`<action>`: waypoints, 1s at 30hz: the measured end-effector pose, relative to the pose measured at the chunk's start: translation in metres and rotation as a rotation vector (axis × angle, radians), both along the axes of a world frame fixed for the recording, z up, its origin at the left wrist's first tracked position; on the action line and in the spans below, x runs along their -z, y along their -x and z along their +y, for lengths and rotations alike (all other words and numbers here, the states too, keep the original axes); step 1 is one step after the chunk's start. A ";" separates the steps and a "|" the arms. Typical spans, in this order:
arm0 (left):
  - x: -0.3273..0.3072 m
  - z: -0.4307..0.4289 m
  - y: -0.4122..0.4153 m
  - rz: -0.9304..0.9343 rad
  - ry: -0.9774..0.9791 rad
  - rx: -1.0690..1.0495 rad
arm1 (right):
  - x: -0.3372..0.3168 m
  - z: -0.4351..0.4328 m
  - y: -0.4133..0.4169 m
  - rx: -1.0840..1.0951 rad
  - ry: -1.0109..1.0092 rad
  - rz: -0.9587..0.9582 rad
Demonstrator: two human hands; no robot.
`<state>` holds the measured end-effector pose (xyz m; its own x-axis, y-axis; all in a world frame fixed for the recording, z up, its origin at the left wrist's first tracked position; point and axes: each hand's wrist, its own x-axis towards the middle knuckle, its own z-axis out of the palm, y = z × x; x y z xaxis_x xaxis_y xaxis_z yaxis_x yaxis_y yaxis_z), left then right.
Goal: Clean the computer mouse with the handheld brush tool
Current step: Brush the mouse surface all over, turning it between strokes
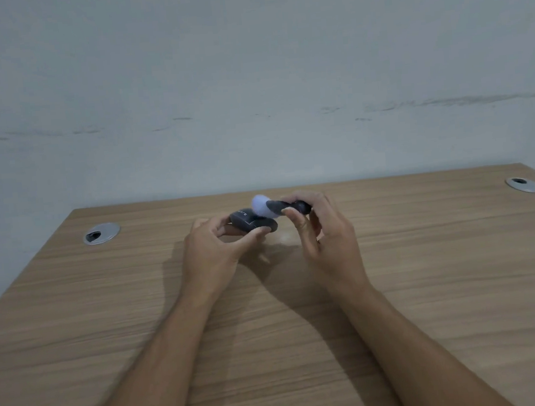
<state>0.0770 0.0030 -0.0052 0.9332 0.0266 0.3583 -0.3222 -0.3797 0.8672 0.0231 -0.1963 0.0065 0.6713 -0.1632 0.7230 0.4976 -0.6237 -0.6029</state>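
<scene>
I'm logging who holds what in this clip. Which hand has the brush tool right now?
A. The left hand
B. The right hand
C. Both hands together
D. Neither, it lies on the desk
B: the right hand grips the dark handle of the brush tool, its pale bristle head pointing left over the mouse, which the left hand holds just above the desk.

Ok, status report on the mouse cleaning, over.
Left hand gripping mouse on desk. Right hand holding brush, bristles against mouse. Nothing obstructing.
</scene>
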 end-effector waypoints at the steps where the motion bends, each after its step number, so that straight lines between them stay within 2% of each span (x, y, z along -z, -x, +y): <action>1: 0.000 -0.001 0.000 0.002 -0.003 0.001 | 0.000 0.003 0.002 -0.029 0.024 0.011; 8: 0.001 0.004 -0.004 0.054 0.131 0.013 | 0.008 -0.010 -0.006 -0.031 0.043 0.107; 12: 0.000 0.003 -0.003 0.085 0.169 0.045 | 0.003 -0.006 -0.003 0.017 -0.002 0.059; 16: -0.003 0.000 -0.001 0.126 0.246 0.063 | 0.005 0.002 -0.002 -0.064 0.057 0.074; 20: -0.006 0.001 0.001 0.163 0.392 0.074 | 0.012 -0.008 -0.007 0.033 0.005 0.118; 23: -0.007 0.000 0.001 0.181 0.384 0.082 | 0.006 -0.007 -0.004 0.087 -0.092 0.070; 26: -0.005 -0.003 0.000 0.187 0.394 0.103 | 0.001 0.001 -0.001 0.050 -0.046 0.018; 30: -0.005 -0.003 0.001 0.168 0.442 0.127 | 0.011 0.000 -0.007 0.067 -0.043 0.119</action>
